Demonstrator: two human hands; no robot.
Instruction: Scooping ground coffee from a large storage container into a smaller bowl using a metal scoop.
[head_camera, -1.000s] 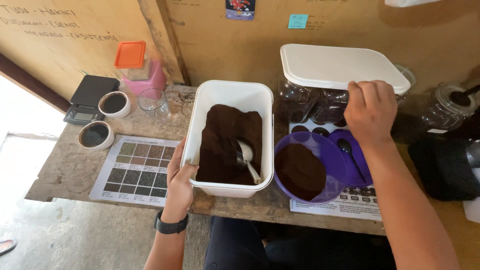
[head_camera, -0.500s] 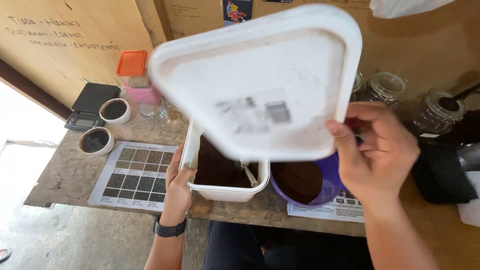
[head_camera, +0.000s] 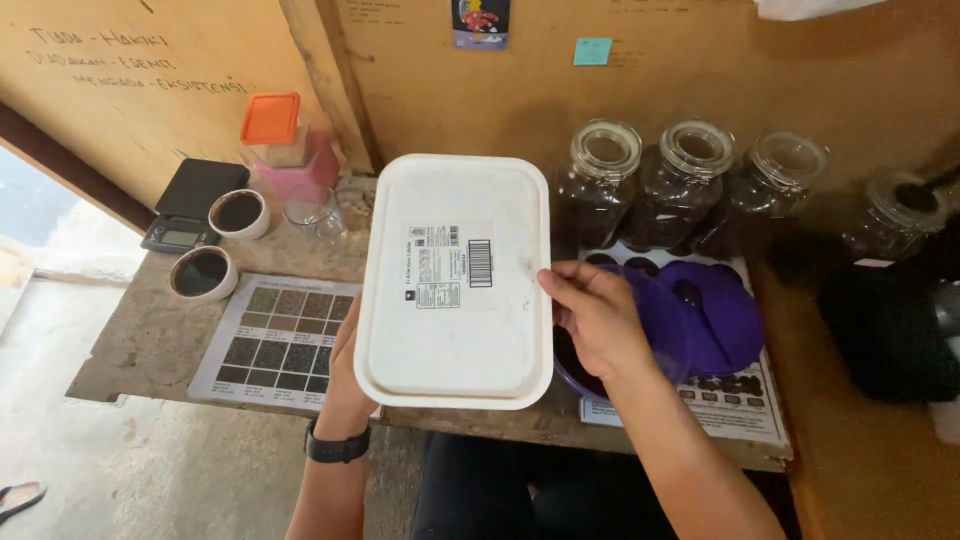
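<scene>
A white rectangular lid with a printed label lies flat over the white tub, hiding the tub and the dark grounds inside. My right hand grips the lid's right edge, thumb on top. My left hand is against the tub's left side under the lid's rim, a black watch on the wrist. Right of the lid stands a purple bowl with dark grounds, partly hidden by my right hand, and its purple lid.
Several glass jars of dark beans line the back wall. A colour chart sheet, two small cups of grounds, a black scale, a glass and pink and orange containers sit left. The bench edge is near.
My right hand took the lid from behind the tub, swung it up close to the camera, then lowered it flat onto the tub. My left hand stayed at the tub's side.
</scene>
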